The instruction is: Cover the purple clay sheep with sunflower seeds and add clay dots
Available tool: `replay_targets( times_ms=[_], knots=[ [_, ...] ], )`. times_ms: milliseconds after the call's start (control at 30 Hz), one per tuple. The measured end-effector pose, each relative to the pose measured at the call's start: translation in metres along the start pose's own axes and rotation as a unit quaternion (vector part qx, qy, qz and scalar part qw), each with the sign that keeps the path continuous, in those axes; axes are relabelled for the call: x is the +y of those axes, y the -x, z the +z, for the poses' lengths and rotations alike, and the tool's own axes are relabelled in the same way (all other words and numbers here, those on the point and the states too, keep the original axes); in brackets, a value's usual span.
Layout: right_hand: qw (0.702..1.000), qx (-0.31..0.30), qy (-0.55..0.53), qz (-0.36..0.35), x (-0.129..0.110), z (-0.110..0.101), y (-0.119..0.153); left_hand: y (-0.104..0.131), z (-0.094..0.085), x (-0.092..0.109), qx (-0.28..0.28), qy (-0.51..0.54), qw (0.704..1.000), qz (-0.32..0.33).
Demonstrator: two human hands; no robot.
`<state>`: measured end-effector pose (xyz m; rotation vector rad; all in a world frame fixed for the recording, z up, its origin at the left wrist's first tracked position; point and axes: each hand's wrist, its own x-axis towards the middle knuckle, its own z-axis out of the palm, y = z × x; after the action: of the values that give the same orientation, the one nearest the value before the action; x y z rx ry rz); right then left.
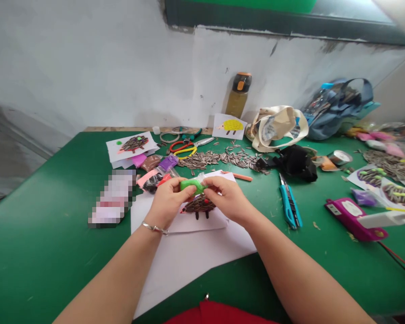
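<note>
Between my two hands is a small packet of bright green modelling clay [190, 184], held above a sheet of paper. My left hand [168, 198] pinches its left side. The fingers of my right hand [227, 196] close on the clear plastic at its right end. Just below, partly covered by my hands, lies a hedgehog picture [199, 205] with a body of sunflower seeds, dark legs and red spots. White paper sheets [189, 256] lie beneath it. Left of my hands are bags of black, red and purple clay [168, 162].
Loose sunflower seeds [205, 160] spread behind my hands, near red- and yellow-handled scissors [185, 149]. A blue utility knife [290, 202] lies to the right, before a magenta device [356, 220]. A water bottle [238, 96] and a cloth bag [278, 128] stand by the wall.
</note>
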<state>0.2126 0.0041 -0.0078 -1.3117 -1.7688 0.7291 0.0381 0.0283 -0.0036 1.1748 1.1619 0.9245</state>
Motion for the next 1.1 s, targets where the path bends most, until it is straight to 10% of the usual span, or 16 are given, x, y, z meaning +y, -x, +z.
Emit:
replay_targets(
  times_ms=[1100],
  knots=[
    [0.996,-0.012,0.056,0.074,0.0043,-0.0008,0.0010,-0.0008,-0.0009,-0.0019,-0.013,-0.036,0.999,0.012]
  ],
)
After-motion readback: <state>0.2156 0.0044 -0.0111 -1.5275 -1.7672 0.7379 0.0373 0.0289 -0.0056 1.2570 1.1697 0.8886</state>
